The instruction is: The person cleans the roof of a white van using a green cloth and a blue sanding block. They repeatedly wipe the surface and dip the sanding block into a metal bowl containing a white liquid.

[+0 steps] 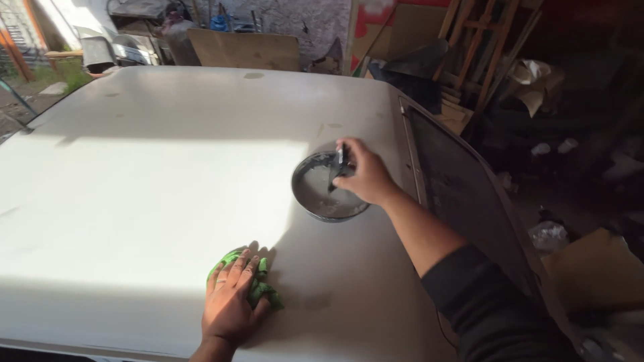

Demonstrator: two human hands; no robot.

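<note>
Right hand (365,175) sits over a round dark tub (327,186) of grey paste, fingers pinched together on a small dark scraper (339,171) whose blade dips into the paste. The tub rests on a big white car panel (147,194), toward its right edge, half in shadow. Left hand (231,295) lies flat, fingers spread, pressing a green rag (258,285) onto the panel near the bottom edge; the hand covers most of the rag, and it is pinned under the palm rather than gripped in a fist.

Handling, judged by looks: the scraper seems light and thin, probably a bit flexible at the blade, slippery if paste gets on it; best held at the top end, clear of the wet part, where the grip is now. The tub looks shallow and open, so it could slide or tip on the smooth panel if pushed sideways; take it by the rim or wall. The paste looks thick and sticky. The rag is soft and limp, bunches easily, and can be grabbed anywhere.

A dark mesh-like frame (463,194) stands just right of the panel. Behind are a wooden board (245,50) and wooden slats (479,40); the floor at right is dark with scattered litter.
</note>
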